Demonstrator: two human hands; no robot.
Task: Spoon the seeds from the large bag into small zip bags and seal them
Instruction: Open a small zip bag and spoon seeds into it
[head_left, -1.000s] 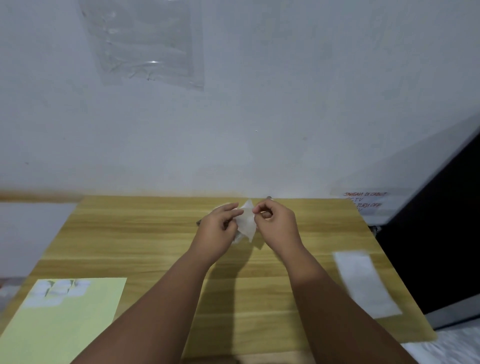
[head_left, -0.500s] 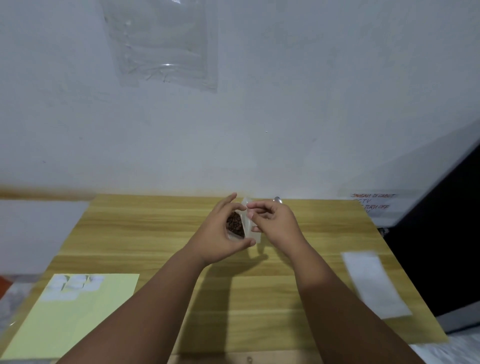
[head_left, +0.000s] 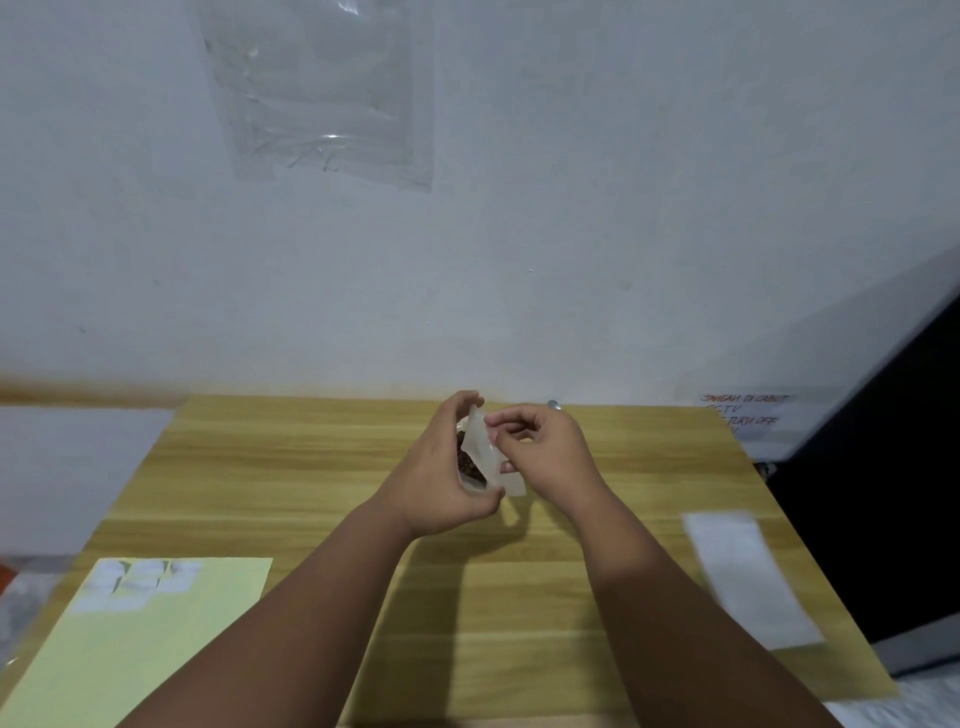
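A light wooden table with a straw-coloured grain (head_left: 311, 467) is taking up the lower half of the view, pushed against a white wall. On its near left corner a pale yellow-green sheet (head_left: 156, 649) is lying flat, with a few small white packets (head_left: 137, 579) sitting at its far end. On the near right a long white translucent strip (head_left: 748, 571) is lying along the table edge, blurred.

Above the far middle of the table, both hands are meeting in the air. The left hand (head_left: 441, 478) is cupping a small translucent white zip bag (head_left: 480, 441), fingers curling over one side and thumb under the other. The right hand (head_left: 550, 452) is pinching the bag's edge between thumb and forefinger, the other fingers curling loosely. Dark brown seeds (head_left: 467, 465) are showing inside the bag, against the left palm. The large bag cannot be picked out here.

The step looks like sealing. The risk is a half-closed zip — if a seed is sitting in the track, or the pinch is skipping a stretch, the seal is likely to gape. The bag is also lying tilted, so squeezing it too hard could be pushing seeds out of the mouth onto the table.
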